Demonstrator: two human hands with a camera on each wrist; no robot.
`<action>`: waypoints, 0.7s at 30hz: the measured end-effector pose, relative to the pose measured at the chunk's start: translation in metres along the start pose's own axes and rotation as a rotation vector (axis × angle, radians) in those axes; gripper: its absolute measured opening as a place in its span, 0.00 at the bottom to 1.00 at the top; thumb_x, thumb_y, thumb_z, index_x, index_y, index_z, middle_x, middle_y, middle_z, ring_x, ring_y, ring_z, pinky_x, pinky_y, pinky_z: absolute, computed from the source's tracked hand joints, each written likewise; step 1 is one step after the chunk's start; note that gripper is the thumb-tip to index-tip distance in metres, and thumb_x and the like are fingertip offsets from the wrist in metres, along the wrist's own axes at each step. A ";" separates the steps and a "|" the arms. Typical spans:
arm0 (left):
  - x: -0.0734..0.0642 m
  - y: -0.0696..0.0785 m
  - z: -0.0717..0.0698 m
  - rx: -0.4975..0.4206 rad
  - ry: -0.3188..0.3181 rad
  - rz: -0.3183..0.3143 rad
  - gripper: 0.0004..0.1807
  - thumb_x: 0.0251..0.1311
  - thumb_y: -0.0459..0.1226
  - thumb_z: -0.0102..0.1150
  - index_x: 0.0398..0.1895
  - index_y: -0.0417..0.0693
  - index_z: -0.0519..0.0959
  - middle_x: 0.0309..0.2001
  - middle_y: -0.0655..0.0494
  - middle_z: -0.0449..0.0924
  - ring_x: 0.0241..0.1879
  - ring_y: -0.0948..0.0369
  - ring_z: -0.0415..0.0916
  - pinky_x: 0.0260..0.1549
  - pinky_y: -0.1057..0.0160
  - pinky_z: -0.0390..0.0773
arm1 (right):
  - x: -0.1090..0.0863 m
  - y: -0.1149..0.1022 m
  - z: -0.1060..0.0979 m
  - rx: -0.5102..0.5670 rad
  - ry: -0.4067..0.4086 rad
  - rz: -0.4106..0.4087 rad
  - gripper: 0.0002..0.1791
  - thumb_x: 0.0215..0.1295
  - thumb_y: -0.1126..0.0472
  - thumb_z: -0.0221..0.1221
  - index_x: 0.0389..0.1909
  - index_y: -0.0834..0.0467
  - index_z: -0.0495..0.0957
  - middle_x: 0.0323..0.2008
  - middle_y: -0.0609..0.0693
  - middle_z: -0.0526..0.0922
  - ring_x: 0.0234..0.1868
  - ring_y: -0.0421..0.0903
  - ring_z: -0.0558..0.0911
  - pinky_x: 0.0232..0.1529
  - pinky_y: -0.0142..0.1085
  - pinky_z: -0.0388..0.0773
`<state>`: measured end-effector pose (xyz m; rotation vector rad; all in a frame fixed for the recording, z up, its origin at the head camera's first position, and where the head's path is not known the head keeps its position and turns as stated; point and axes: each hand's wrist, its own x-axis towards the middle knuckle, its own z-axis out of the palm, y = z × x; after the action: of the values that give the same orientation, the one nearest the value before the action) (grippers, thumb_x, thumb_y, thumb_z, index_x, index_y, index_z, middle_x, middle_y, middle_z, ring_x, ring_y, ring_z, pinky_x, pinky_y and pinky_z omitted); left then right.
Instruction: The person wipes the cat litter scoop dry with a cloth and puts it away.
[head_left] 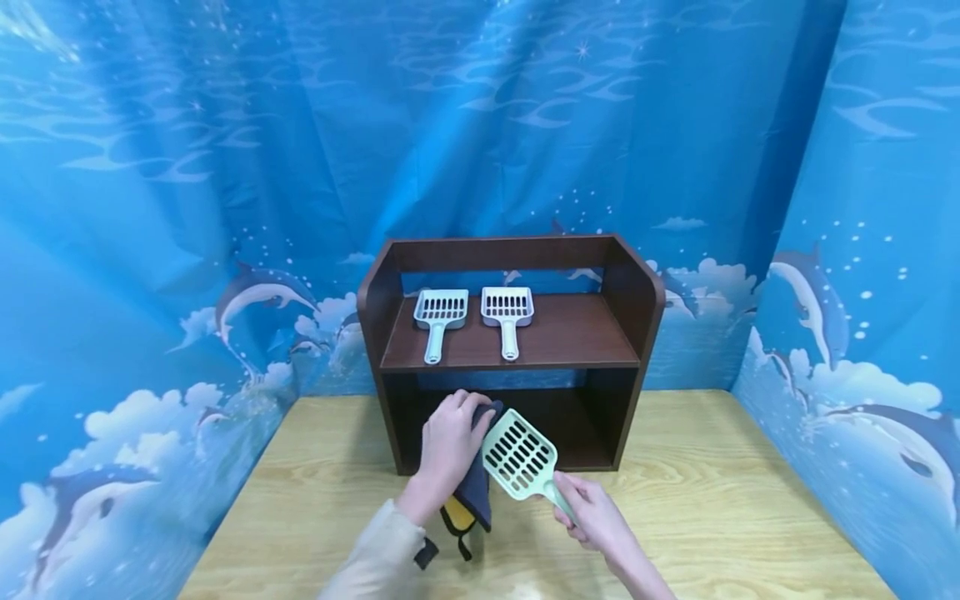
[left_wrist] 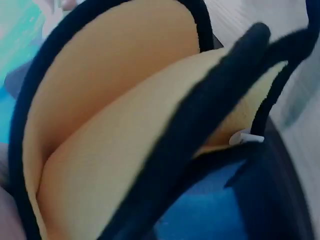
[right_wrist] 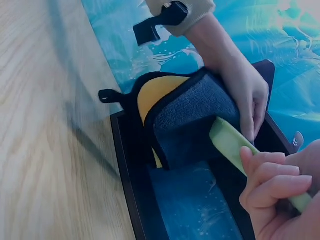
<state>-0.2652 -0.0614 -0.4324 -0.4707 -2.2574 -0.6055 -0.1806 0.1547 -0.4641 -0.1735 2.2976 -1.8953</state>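
My left hand (head_left: 452, 440) pinches a folded cloth (head_left: 474, 487), dark navy outside and yellow inside, with black edging and a hanging loop. The cloth's yellow folds (left_wrist: 115, 115) fill most of the left wrist view. In my right hand (head_left: 596, 517) is a pale green litter scoop (head_left: 521, 454), gripped by its handle, its slotted head tilted up beside the cloth. In the right wrist view the scoop (right_wrist: 232, 142) shows edge-on, its tip overlapping the navy cloth (right_wrist: 192, 107). Both hands are in front of the shelf's lower compartment.
A dark brown two-tier shelf (head_left: 510, 367) stands on the wooden table (head_left: 675, 517). On its upper board lie two more litter scoops, a left scoop (head_left: 439, 317) and a right scoop (head_left: 507, 315), handles toward me. Blue ocean-print sheets (head_left: 480, 150) hang behind and at the sides.
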 end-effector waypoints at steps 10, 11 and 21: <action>-0.003 -0.023 -0.001 -0.761 -0.293 -0.438 0.09 0.68 0.40 0.63 0.46 0.46 0.84 0.38 0.53 0.86 0.37 0.64 0.79 0.40 0.67 0.74 | 0.004 -0.005 -0.008 0.084 0.023 0.014 0.27 0.81 0.49 0.45 0.53 0.71 0.75 0.17 0.45 0.69 0.11 0.34 0.60 0.12 0.25 0.53; -0.004 -0.025 0.000 -0.824 -0.314 -0.473 0.10 0.69 0.39 0.63 0.47 0.44 0.83 0.39 0.52 0.86 0.37 0.65 0.79 0.39 0.68 0.74 | 0.005 -0.005 -0.007 0.090 0.012 0.009 0.26 0.81 0.50 0.45 0.52 0.72 0.75 0.17 0.45 0.69 0.11 0.33 0.59 0.12 0.25 0.53; 0.000 -0.028 0.007 -1.060 -0.404 -0.724 0.20 0.71 0.44 0.60 0.57 0.40 0.79 0.39 0.56 0.83 0.35 0.65 0.78 0.37 0.66 0.76 | 0.002 0.002 0.009 0.091 -0.119 -0.003 0.28 0.81 0.48 0.46 0.48 0.73 0.76 0.17 0.44 0.70 0.11 0.33 0.61 0.12 0.25 0.55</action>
<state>-0.2825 -0.0803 -0.4444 -0.2402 -2.2723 -2.2837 -0.1803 0.1457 -0.4676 -0.2702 2.1315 -1.9307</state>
